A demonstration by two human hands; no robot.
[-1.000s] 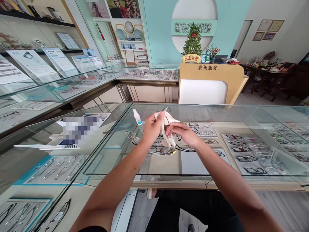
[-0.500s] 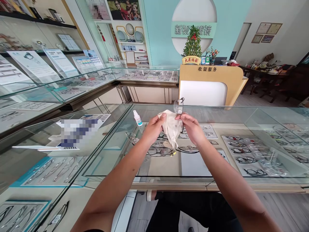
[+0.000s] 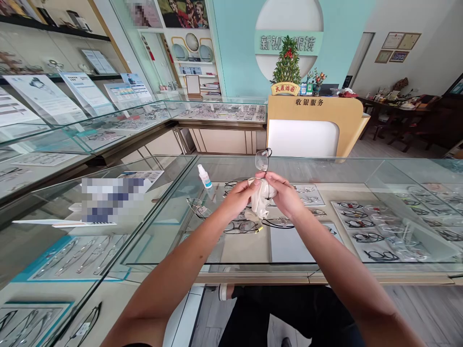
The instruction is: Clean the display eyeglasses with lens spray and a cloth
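Note:
Above the glass counter, my left hand (image 3: 243, 196) is closed on a cream cleaning cloth (image 3: 259, 202) that hangs down in folds. My right hand (image 3: 285, 193) pinches a pair of eyeglasses (image 3: 262, 160) by the middle of the frame. One clear lens stands upright over my fingertips; the cloth and fingers cover the other lens. Both hands meet at the glasses, thumbs close together. Left of them on the glass stands a small white spray bottle (image 3: 204, 177) with a blue-marked label. Dark-framed glasses (image 3: 280, 222) lie just beyond the cloth's lower end.
Under the glass counter top (image 3: 231, 262) are trays with several eyeglasses (image 3: 374, 238). A folded leaflet (image 3: 112, 202) lies on the left counter. Further back are a wooden cashier desk (image 3: 311, 108) and a potted plant (image 3: 287, 65).
My hands have come together, and the cloth is now bunched around the lower part of the glasses instead of spread out beside them. The glasses have shifted slightly left.

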